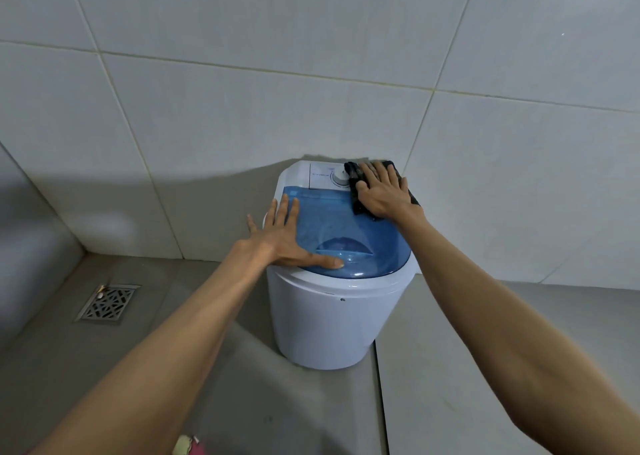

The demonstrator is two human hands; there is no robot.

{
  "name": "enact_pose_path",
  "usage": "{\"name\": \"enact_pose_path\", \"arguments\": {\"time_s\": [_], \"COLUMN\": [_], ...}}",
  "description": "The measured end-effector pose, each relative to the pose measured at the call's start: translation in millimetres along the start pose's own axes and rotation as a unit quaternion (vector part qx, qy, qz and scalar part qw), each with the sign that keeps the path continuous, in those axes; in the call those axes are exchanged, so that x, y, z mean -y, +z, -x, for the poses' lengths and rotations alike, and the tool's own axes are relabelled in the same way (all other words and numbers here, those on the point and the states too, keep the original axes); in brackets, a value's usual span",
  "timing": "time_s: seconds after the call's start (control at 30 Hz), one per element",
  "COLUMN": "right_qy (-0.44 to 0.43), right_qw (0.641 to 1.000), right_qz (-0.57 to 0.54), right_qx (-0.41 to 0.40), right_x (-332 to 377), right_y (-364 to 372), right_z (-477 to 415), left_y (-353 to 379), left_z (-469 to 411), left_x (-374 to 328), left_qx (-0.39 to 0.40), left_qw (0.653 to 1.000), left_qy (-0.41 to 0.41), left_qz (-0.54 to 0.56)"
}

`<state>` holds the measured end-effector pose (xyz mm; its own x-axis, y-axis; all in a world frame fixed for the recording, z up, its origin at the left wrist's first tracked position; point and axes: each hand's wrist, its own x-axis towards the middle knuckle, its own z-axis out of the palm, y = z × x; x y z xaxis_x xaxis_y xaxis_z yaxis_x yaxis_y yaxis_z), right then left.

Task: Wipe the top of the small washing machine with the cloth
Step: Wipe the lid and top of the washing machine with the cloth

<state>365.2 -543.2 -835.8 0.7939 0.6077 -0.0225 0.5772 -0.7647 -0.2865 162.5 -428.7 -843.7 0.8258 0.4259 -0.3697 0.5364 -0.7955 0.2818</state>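
Note:
A small white washing machine with a translucent blue lid stands on the floor against the tiled wall. A white control panel with a round dial runs along its back edge. My right hand lies flat on a dark cloth, pressing it onto the back right corner of the top, right beside the dial. My left hand rests flat on the left side of the lid, fingers spread and thumb pointing toward the lid's front recess.
Pale tiled walls meet in a corner at the left. A metal floor drain lies in the grey floor to the machine's left. A bit of pink and yellow fabric shows at the bottom edge.

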Motion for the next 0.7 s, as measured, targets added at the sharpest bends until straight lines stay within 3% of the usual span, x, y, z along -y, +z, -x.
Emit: {"name": "enact_pose_path", "arguments": {"time_s": [0.33,0.7], "right_qy": [0.097,0.086], "right_qw": [0.991,0.99], "right_qz": [-0.068,-0.081], "right_qx": [-0.067,-0.075], "right_x": [2.5,-21.9], "right_y": [8.4,20.1], "right_z": [15.5,99.1], "left_y": [0.1,-3.7], "left_z": [4.7,13.6], "left_x": [-1.0,-5.3], "left_qx": [0.0,0.015], "left_qw": [1.0,1.0], "left_qy": [-0.001,-0.007], "left_qz": [0.009,0.001]}}
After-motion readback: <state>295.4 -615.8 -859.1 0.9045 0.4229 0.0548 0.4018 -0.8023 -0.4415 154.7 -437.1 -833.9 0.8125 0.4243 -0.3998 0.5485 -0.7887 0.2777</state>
